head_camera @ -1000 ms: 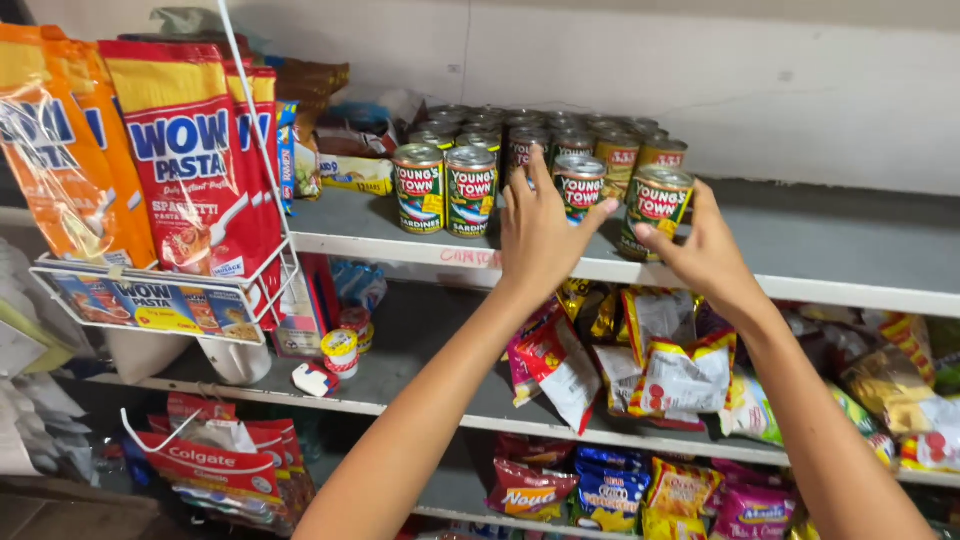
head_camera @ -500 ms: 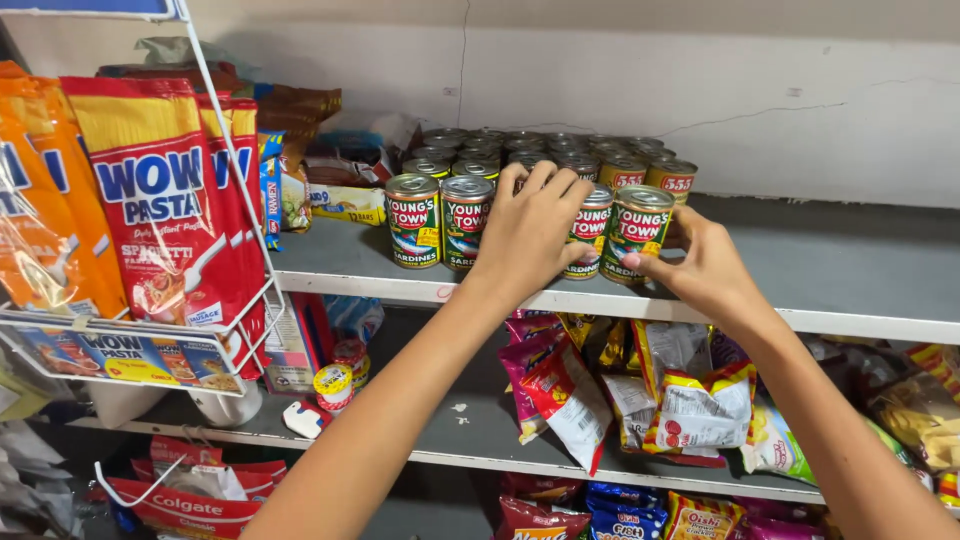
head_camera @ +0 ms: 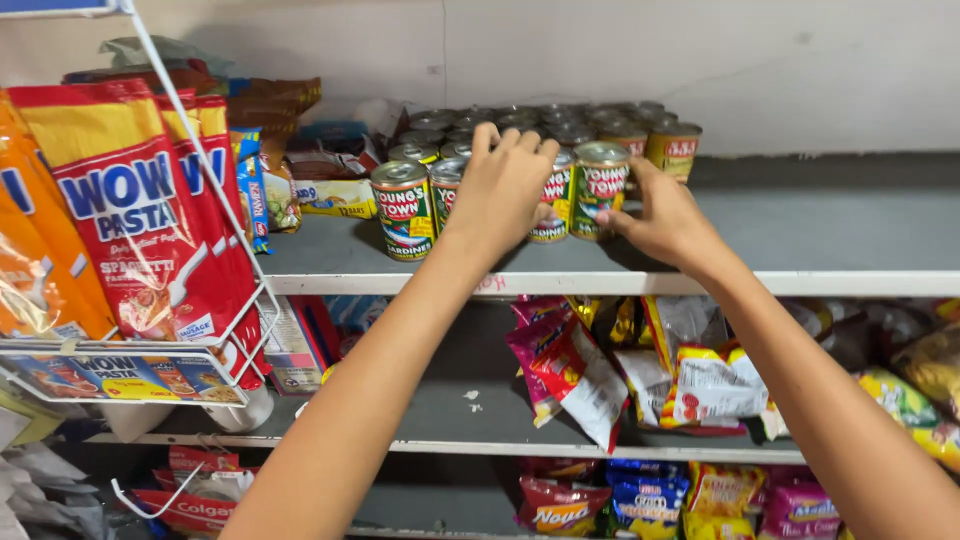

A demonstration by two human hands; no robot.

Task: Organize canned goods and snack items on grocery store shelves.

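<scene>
Both hands are up at the grey top shelf (head_camera: pixel 800 240), among a block of green-labelled sardine cans (head_camera: pixel 403 208). The left hand (head_camera: pixel 500 190) lies over the front row, fingers (head_camera: pixel 520 145) curled loosely onto the can tops – whether it actually grips one cannot be told. The right hand (head_camera: pixel 665 215) pinches the end can (head_camera: pixel 598 188) at its side (thumb forward, can upright on the shelf). Snack packets (head_camera: pixel 575 375) hang below; red spaghetti bags (head_camera: pixel 140 240) fill a wire rack (head_camera: pixel 235 330) at left.
</scene>
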